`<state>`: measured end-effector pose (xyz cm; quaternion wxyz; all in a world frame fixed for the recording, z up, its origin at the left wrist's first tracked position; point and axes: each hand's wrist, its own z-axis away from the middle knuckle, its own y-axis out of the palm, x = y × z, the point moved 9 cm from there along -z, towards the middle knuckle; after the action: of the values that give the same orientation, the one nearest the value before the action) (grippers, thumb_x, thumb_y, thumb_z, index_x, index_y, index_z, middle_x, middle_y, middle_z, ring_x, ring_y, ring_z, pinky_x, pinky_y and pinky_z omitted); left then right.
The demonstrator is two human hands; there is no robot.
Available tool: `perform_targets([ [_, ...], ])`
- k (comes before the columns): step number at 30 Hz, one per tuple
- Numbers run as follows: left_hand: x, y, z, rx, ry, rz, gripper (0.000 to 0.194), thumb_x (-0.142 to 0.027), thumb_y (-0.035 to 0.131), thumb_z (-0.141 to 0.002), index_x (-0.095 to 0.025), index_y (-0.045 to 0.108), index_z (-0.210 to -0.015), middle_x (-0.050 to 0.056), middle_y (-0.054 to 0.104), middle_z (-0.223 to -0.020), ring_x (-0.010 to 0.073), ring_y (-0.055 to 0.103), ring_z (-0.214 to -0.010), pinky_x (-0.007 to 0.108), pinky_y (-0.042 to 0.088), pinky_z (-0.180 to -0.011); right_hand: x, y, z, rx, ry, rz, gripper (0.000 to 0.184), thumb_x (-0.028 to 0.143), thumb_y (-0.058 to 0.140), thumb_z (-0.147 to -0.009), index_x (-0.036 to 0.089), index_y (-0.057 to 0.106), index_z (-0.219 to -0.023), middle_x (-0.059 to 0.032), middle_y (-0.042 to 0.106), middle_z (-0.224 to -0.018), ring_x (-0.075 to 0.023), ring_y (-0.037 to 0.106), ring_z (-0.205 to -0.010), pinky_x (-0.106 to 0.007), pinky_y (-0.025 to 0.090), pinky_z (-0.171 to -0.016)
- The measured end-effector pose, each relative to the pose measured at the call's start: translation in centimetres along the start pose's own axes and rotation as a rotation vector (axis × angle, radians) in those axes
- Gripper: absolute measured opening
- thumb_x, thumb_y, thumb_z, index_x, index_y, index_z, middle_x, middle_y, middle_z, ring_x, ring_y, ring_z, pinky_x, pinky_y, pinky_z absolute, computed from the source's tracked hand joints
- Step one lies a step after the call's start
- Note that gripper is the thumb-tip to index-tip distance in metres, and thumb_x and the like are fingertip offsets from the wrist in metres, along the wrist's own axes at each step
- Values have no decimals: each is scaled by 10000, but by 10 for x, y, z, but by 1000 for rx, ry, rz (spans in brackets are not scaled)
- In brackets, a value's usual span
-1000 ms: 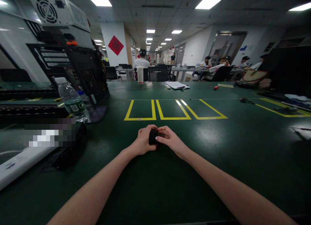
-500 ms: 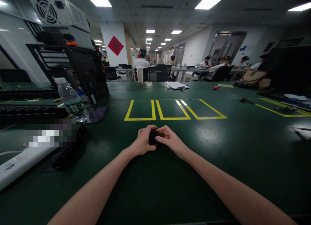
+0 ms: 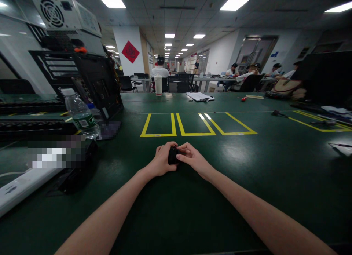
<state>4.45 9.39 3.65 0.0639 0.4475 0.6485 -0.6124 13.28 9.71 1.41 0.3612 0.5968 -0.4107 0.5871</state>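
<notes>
A small black rounded object (image 3: 172,156) is between my two hands, just above or on the green table (image 3: 176,211); its exact kind cannot be made out. My left hand (image 3: 162,157) wraps round its left side, fingers over the far edge and thumb along the near side. From the right, my right hand (image 3: 192,157) has its thumb and fingertips closed on the object's right edge. The hands cover part of it. Just beyond them, yellow tape outlines (image 3: 196,134) mark the tabletop.
At the left stand a computer case (image 3: 100,88), a plastic bottle (image 3: 82,117) and a long white bar (image 3: 26,187). A white cup (image 3: 158,85) and clipboard (image 3: 200,97) are at the far edge. To the right lies a black cable piece (image 3: 277,113). People sit in the background.
My hands and the black object keep almost the same pose. The view has shifted very slightly. A standing person far back has changed posture a little.
</notes>
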Motion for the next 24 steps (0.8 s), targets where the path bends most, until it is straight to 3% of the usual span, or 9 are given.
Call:
perform_targets([
  [7,5,2,-1,-41,29,-6,583,-192,603,-594,-265,331,-1104,22,416,-1092,253,375,-1039,427,298,-888,-8,-5,-3,-18,38,57,327,329,568,-691,214,478,-984,-36,510,-1025,-185,473,-1002,-403,347,-891],
  [18,3,1,-2,-39,21,-16,582,-183,607,-589,-255,333,-1097,25,415,-1097,261,374,-1045,432,293,-890,-2,0,-2,10,-15,-10,274,298,578,-688,230,467,-929,-9,528,-951,-171,513,-952,-372,396,-844],
  [24,4,2,-2,-58,41,-17,579,-178,604,-586,-259,336,-1093,22,424,-1082,249,391,-1019,428,292,-890,-8,-4,-3,-16,29,21,368,310,584,-679,226,451,-1011,-32,515,-1023,-181,485,-996,-392,360,-884],
])
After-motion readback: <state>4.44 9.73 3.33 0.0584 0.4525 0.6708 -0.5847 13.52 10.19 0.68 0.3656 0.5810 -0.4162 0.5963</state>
